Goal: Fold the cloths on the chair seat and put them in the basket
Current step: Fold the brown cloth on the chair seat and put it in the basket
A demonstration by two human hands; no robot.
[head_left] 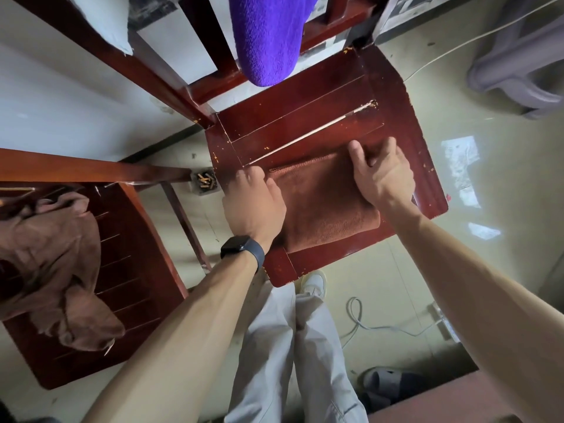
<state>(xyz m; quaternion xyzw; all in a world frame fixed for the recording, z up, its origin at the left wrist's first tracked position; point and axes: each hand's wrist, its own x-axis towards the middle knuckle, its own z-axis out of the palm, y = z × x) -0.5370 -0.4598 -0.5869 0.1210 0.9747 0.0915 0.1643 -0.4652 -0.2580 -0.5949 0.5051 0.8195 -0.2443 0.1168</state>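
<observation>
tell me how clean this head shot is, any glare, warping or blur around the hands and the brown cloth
Head view: soft, even daylight; the folded brown cloth, left hand and right hand are all sharp. Head view: bright window reflections glare on the glossy floor at right. Head view: wide-angle distortion bows the edges of the chair seat and stretches everything near the corners.

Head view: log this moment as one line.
left hand: grips left edge of folded brown terry cloth | right hand: grips its far-right corner | cloth: flat on red wooden chair seat | basket: unseen
</observation>
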